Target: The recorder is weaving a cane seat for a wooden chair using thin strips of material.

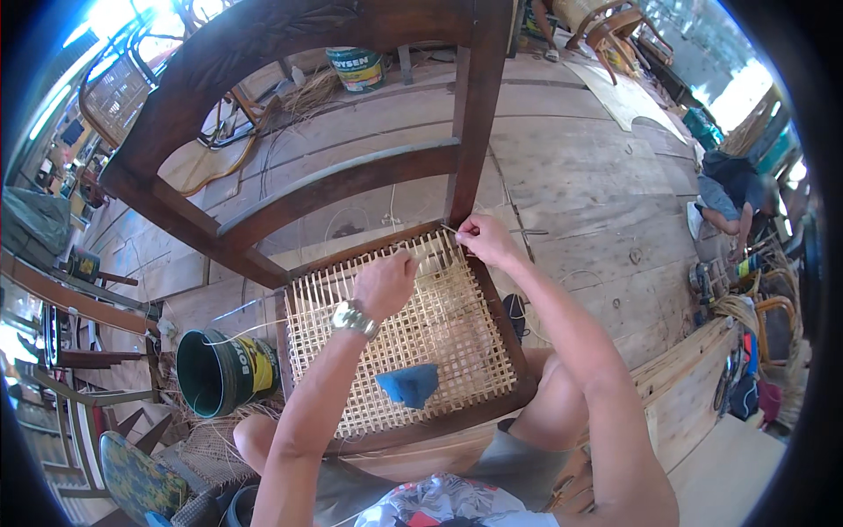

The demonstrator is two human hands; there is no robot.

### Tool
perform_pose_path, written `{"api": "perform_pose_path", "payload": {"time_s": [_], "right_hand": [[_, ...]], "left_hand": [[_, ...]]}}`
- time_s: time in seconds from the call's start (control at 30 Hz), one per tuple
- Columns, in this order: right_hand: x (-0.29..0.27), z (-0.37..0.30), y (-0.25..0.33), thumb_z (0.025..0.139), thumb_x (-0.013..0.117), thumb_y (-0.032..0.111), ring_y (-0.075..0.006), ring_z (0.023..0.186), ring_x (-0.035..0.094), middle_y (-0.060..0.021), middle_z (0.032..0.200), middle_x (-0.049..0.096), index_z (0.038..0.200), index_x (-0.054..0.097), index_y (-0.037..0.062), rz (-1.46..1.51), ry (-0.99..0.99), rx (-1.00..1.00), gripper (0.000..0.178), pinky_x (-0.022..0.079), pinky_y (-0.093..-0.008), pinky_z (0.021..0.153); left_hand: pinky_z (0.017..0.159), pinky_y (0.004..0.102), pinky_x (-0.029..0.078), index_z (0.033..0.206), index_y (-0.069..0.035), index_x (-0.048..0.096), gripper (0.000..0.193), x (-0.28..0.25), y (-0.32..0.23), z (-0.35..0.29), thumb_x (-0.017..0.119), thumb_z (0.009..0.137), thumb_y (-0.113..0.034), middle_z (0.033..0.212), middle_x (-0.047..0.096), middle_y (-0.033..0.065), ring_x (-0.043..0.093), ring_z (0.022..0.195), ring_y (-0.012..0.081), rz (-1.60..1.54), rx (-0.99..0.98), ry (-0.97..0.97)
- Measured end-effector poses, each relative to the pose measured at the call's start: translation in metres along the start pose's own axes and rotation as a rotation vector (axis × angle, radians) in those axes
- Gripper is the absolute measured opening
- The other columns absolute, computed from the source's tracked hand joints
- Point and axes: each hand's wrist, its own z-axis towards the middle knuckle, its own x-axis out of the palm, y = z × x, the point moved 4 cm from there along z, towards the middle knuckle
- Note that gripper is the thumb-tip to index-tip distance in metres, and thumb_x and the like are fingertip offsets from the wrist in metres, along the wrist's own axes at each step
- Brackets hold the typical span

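Observation:
A dark wooden chair frame (471, 132) stands before me, its seat woven with pale cane webbing (448, 307) in an open grid. My left hand (384, 285), with a metal watch on the wrist, is closed over the far middle of the weave. Whatever its fingers may hold is hidden. At the seat's far right corner, beside the back post, my right hand (487, 241) pinches a thin cane strand (448, 228) near the frame edge. A crumpled blue cloth (410, 385) lies on the near part of the webbing.
A dark green bucket (219, 373) lies tipped left of the seat; a loose strand runs over it. Another bucket (356, 70) stands beyond the chair. More chair frames (114, 97) are at far left. Another person (733, 193) crouches at right on the plank floor (580, 202).

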Motion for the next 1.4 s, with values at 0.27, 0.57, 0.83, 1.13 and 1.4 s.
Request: {"api": "perform_pose_path", "payload": {"time_s": [0.27, 0.57, 0.83, 1.13, 1.4], "right_hand": [[-0.008, -0.001, -0.003, 0.086, 0.073, 0.018, -0.0221, 0.074, 0.069, -0.012, 0.082, 0.072, 0.091, 0.07, 0.0021, -0.081, -0.011, -0.089, 0.017, 0.053, -0.0354, 0.069], [-0.006, -0.011, 0.009, 0.086, 0.071, 0.021, -0.0324, 0.084, 0.068, -0.0162, 0.089, 0.071, 0.095, 0.069, 0.0045, -0.162, -0.047, -0.19, 0.018, 0.052, -0.0407, 0.075], [-0.004, -0.01, 0.012, 0.086, 0.071, 0.018, -0.0282, 0.081, 0.069, -0.0143, 0.085, 0.071, 0.094, 0.068, 0.0041, -0.061, 0.0, -0.079, 0.016, 0.051, -0.04, 0.072], [-0.001, -0.009, 0.008, 0.086, 0.073, 0.023, -0.0264, 0.078, 0.068, -0.0119, 0.084, 0.071, 0.095, 0.068, 0.0052, -0.118, 0.027, -0.202, 0.02, 0.052, -0.0373, 0.071], [0.001, -0.009, 0.008, 0.084, 0.077, 0.024, -0.0182, 0.071, 0.066, -0.0082, 0.078, 0.071, 0.088, 0.069, 0.0049, -0.128, 0.014, -0.169, 0.021, 0.052, -0.0327, 0.067]], "left_hand": [[0.079, 0.0435, 0.058, 0.091, -0.005, 0.077, 0.023, 0.007, -0.052, 0.042, 0.057, 0.086, -0.015, 0.097, 0.073, 0.0206, 0.073, 0.094, 0.0341, 0.427, 0.086, 0.175], [0.078, 0.0462, 0.056, 0.094, -0.004, 0.074, 0.026, 0.015, -0.038, 0.038, 0.06, 0.093, -0.025, 0.095, 0.073, 0.0207, 0.071, 0.093, 0.0361, 0.352, 0.058, 0.043], [0.07, 0.0475, 0.056, 0.095, -0.004, 0.066, 0.022, 0.008, -0.032, 0.013, 0.054, 0.096, -0.023, 0.084, 0.072, 0.0186, 0.071, 0.081, 0.0362, 0.211, 0.139, -0.145], [0.072, 0.0439, 0.058, 0.093, -0.004, 0.072, 0.021, 0.006, -0.052, 0.016, 0.055, 0.092, -0.017, 0.09, 0.074, 0.0168, 0.073, 0.085, 0.0314, 0.316, 0.145, -0.085], [0.078, 0.044, 0.058, 0.095, -0.006, 0.076, 0.023, 0.014, -0.065, 0.043, 0.056, 0.089, -0.014, 0.097, 0.074, 0.0184, 0.073, 0.095, 0.033, 0.35, 0.061, 0.067]]}}
